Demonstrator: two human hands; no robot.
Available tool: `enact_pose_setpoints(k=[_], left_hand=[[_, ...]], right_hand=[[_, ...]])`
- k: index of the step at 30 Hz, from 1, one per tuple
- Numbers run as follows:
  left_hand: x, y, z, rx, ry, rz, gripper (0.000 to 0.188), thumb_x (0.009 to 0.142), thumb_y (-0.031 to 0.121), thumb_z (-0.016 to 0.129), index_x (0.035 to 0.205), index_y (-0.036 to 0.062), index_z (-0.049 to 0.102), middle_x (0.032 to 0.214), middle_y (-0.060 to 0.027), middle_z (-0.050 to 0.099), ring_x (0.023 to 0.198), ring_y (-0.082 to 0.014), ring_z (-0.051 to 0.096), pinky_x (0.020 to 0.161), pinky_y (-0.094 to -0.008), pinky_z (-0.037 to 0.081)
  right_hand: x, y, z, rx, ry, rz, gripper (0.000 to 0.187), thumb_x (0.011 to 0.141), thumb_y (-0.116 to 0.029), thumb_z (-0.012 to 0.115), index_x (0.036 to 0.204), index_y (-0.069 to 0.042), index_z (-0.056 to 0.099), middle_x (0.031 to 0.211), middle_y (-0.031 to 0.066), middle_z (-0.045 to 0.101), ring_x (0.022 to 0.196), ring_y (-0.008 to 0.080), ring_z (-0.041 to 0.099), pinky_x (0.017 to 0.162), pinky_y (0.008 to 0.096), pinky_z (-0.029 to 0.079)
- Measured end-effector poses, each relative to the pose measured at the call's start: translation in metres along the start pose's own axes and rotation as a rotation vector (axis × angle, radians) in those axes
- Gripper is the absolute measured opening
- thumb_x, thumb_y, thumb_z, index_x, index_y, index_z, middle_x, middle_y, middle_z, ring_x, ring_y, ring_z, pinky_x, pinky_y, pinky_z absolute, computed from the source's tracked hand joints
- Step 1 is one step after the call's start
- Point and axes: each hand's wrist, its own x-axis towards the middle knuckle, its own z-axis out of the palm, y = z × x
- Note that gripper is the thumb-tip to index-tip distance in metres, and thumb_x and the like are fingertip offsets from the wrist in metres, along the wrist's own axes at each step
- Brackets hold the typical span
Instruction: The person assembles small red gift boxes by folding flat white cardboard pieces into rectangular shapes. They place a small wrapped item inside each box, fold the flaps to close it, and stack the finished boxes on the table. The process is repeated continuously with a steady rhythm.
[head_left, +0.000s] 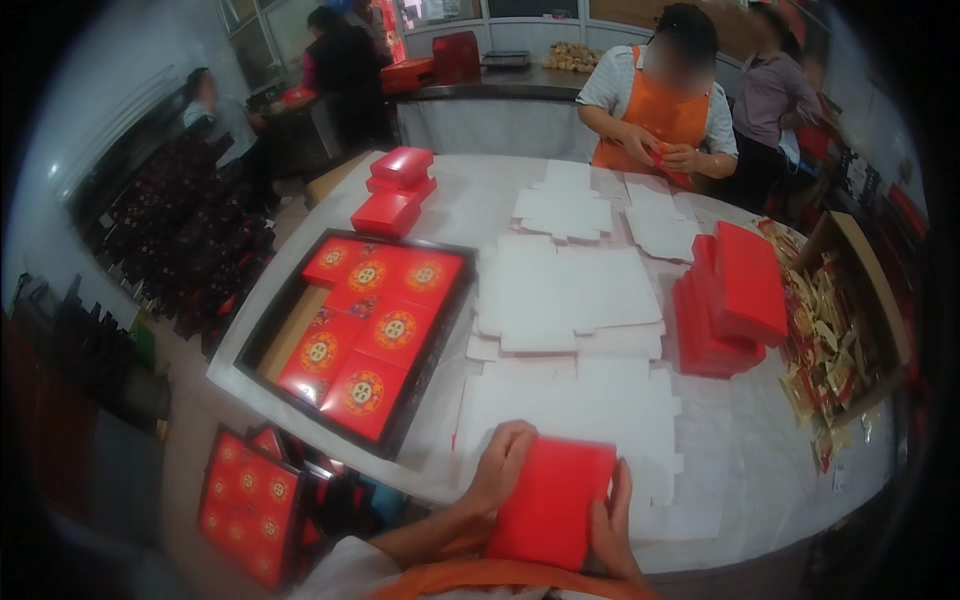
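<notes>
Red flat cardboard box sits between both hands, long axis tilted away. Left hand fingers curl over its left edge; right hand fingers press flat along the right edge.

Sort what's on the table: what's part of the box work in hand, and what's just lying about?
In hand:
- red box piece, gripped by left hand and right hand
- white flat cardboard blanks
- stack of red flat pieces

Lying about:
- black tray of red patterned boxes
- small red boxes
- carton of gold packets

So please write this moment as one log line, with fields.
left hand: on red flat box | right hand: on same box | box: above white table | nearby: white blanks, black tray
</notes>
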Motion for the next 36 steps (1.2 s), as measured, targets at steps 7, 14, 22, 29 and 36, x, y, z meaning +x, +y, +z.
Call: enact_pose_setpoints(k=[7, 14, 22, 29, 36], left_hand=[[0.084, 0.073, 0.052, -0.243, -0.154, 0.187, 0.037, 0.093, 0.027, 0.032, 0.120, 0.0018, 0.040, 0.117, -0.0103, 0.044, 0.111, -0.0152, 0.039, 0.095, -0.0266, 0.028], [0.118, 0.112, 0.044, -0.249, -0.234, 0.293, 0.048, 0.091, 0.025, 0.034, 0.132, 0.0020, 0.024, 0.135, -0.0117, 0.028, 0.128, -0.0185, 0.021, 0.103, -0.0300, 0.016], [0.089, -0.025, -0.039, 0.150, 0.122, 0.097, 0.035, 0.081, 0.014, 0.056, 0.113, 0.0022, 0.049, 0.121, -0.0138, 0.045, 0.113, -0.0250, 0.042, 0.094, -0.0328, 0.033], [0.045, -0.048, -0.096, 0.748, 0.283, 0.196, 0.043, 0.075, 0.009, 0.061, 0.113, -0.0045, 0.044, 0.109, -0.0196, 0.049, 0.102, -0.0288, 0.049, 0.088, -0.0323, 0.039], [0.047, -0.065, -0.065, 0.956, 0.079, 0.012, 0.051, 0.075, 0.028, 0.057, 0.112, -0.0051, 0.046, 0.101, -0.0222, 0.054, 0.095, -0.0365, 0.050, 0.083, -0.0422, 0.040]], right_hand=[[0.024, -0.037, -0.060, -0.215, 0.127, -0.139, 0.065, 0.083, -0.019, 0.048, 0.134, 0.002, 0.014, 0.136, 0.0155, 0.024, 0.122, 0.0241, 0.029, 0.100, 0.0357, 0.025], [0.156, -0.171, -0.157, -0.020, 0.302, -0.390, 0.055, 0.089, -0.032, 0.043, 0.133, -0.005, 0.025, 0.136, 0.0104, 0.028, 0.123, 0.0213, 0.030, 0.100, 0.0323, 0.026], [0.236, -0.154, -0.271, 0.018, 0.238, -0.117, 0.049, 0.088, -0.033, 0.043, 0.127, -0.003, 0.037, 0.125, 0.0098, 0.042, 0.113, 0.0169, 0.041, 0.091, 0.0290, 0.036], [0.143, -0.083, -0.206, -0.625, 0.634, -0.622, 0.041, 0.090, -0.027, 0.036, 0.121, -0.001, 0.042, 0.117, 0.0110, 0.048, 0.109, 0.0211, 0.045, 0.094, 0.0339, 0.032], [0.104, 0.042, -0.073, -1.307, -0.102, -0.298, 0.053, 0.081, -0.018, 0.052, 0.128, -0.003, 0.034, 0.134, 0.0227, 0.025, 0.124, 0.0392, 0.020, 0.102, 0.0487, 0.012]])
